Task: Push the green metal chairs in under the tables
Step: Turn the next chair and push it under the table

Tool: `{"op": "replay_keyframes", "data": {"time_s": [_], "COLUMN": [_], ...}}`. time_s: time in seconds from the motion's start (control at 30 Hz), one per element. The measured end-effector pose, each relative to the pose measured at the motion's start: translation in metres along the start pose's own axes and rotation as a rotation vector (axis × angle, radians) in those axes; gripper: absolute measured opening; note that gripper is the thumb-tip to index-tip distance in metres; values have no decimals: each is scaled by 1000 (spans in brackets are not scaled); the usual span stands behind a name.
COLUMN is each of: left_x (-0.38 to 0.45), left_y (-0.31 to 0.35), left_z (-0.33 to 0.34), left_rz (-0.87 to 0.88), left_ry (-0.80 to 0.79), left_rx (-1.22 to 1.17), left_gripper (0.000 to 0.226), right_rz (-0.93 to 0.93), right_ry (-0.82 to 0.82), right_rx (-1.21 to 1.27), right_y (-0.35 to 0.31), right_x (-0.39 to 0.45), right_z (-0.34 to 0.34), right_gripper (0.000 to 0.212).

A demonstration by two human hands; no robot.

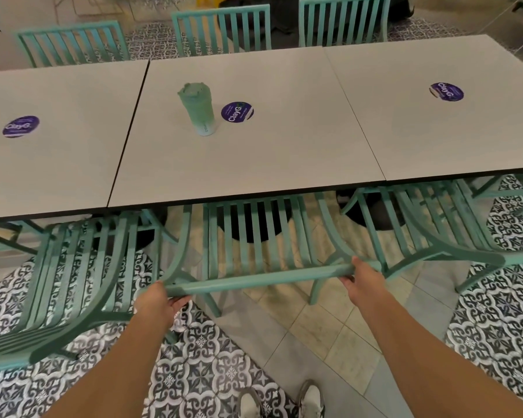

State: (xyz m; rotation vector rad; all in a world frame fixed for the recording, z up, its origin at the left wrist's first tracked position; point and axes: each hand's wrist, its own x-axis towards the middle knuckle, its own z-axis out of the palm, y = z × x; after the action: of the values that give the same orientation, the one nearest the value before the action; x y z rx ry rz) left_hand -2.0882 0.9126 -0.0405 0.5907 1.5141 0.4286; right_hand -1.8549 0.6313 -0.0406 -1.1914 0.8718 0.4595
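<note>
The middle green chair sits just ahead of both hands, partly under the worktop. The left hand and right hand grip its top rail, wide apart. Push straight and even, I think. A green bottle stands farther ahead. Patterned floor tiles lie below the arms.
</note>
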Motion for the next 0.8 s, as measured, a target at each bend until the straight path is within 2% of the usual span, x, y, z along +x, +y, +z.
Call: {"op": "replay_keyframes", "data": {"time_s": [0.8], "left_x": [8], "left_y": [0], "left_z": [-6], "left_rz": [-28], "left_ry": [-23], "left_rx": [55], "left_gripper": [30], "right_rz": [-2], "right_ry": [33], "right_rx": [-41], "right_y": [4], "right_x": [3], "right_z": [0], "right_gripper": [48]}}
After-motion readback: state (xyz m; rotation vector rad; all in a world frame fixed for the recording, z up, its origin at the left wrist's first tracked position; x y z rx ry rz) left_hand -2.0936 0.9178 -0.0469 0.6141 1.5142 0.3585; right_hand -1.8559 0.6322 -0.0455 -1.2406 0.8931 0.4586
